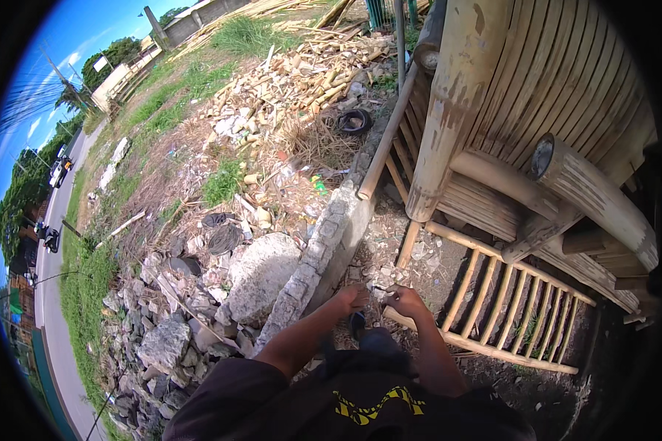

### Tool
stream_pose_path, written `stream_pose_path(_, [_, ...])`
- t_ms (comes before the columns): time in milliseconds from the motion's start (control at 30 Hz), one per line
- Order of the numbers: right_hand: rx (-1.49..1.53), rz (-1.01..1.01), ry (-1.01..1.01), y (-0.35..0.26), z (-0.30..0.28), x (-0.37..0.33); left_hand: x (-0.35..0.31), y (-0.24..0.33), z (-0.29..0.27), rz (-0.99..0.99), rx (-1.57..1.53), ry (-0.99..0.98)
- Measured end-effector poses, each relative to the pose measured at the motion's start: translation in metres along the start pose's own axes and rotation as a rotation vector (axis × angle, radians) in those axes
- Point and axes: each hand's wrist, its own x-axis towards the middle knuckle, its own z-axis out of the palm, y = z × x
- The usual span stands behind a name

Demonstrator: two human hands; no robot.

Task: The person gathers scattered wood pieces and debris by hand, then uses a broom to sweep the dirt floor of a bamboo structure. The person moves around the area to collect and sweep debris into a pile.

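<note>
My left hand [353, 296] and my right hand [407, 302] come close together low in front of my body, a short gap between them. Both have their fingers curled in. A small light-coloured thing shows at the gap, too small to name; I cannot tell which hand holds it. Below the hands a dark shoe [357, 323] stands on the ground. To the right of my right hand lies a bamboo ladder-like frame [507, 309] with several rungs. Left of my left hand runs a low concrete block wall [301, 283].
Bamboo structure with thick poles [456, 95] rises at the right. Beyond the wall are a large concrete chunk [263, 275], broken rocks [162, 345], a tire [354, 122] and a heap of bamboo offcuts [301, 84]. A road [59, 272] with vehicles lies far left.
</note>
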Motion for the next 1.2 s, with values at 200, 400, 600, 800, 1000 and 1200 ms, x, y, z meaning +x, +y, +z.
stream_pose_path(200, [0.125, 0.106, 0.370, 0.082, -0.043, -0.165, 0.036, -0.109, 0.099, 0.025, 0.424, -0.010])
stream_pose_path(400, [0.153, 0.218, 0.683, 0.176, -0.075, -0.323, 0.008, -0.170, 0.199, 0.025, 0.702, -0.179])
stream_pose_path(600, [0.223, 0.490, 0.648, 0.327, -0.092, -0.510, 0.034, -0.292, 0.419, 0.125, 0.975, -0.246])
stream_pose_path(800, [0.322, 0.799, 0.809, 0.474, -0.130, -0.747, 0.009, -0.529, 0.666, -0.135, 1.447, -0.515])
stream_pose_path(1000, [0.460, 0.810, 1.186, 0.580, -0.179, -0.901, -0.043, -0.696, 0.867, -0.133, 1.605, -0.994])
stream_pose_path(1200, [0.595, 0.885, 1.133, 0.697, -0.252, -0.973, 0.028, -0.740, 1.033, -0.104, 1.717, -0.942])
